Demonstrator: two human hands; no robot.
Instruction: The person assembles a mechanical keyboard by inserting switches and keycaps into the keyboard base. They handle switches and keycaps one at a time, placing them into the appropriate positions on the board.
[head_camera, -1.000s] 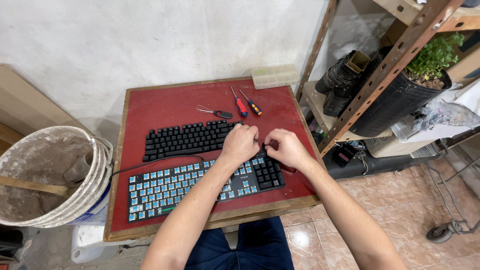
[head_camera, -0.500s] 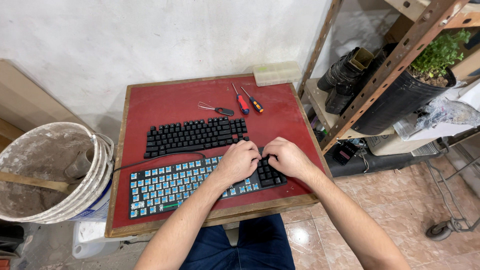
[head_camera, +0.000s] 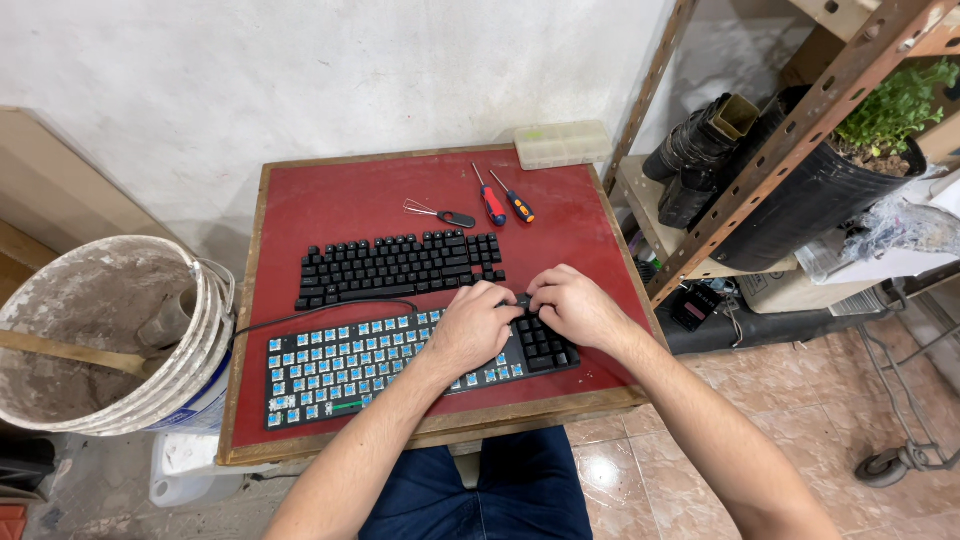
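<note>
Both hands meet right of centre: left hand (head_camera: 478, 325) and right hand (head_camera: 570, 305), fingers curled together on the stripped keyboard (head_camera: 400, 365); whether they pinch anything, I cannot tell.

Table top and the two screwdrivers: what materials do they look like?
Table top: looks like a matte red sheet, possibly painted board or laminate, framed in bare worn wood; grain shows along the edges. Two screwdrivers: thin metal shafts, likely steel, with glossy plastic-looking handles, one red, one orange and dark.
</note>
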